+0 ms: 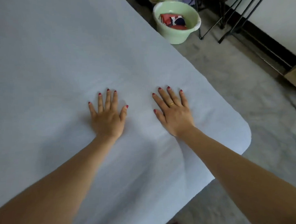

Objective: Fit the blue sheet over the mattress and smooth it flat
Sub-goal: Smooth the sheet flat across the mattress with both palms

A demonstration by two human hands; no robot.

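Note:
The pale blue sheet (61,61) covers the mattress across most of the view, with its rounded corner at the lower right. My left hand (108,119) lies flat on the sheet, palm down, fingers spread. My right hand (175,114) rests flat a little to the right, also palm down with fingers apart, a gold ring on one finger. Soft folds and a shallow crease run in the cloth between and below my wrists. Neither hand holds anything.
A light green plastic basin (178,35) with red and dark packets inside stands on the grey floor (240,85) beyond the bed's right edge. A black metal rack (229,13) stands by the wall at the top right.

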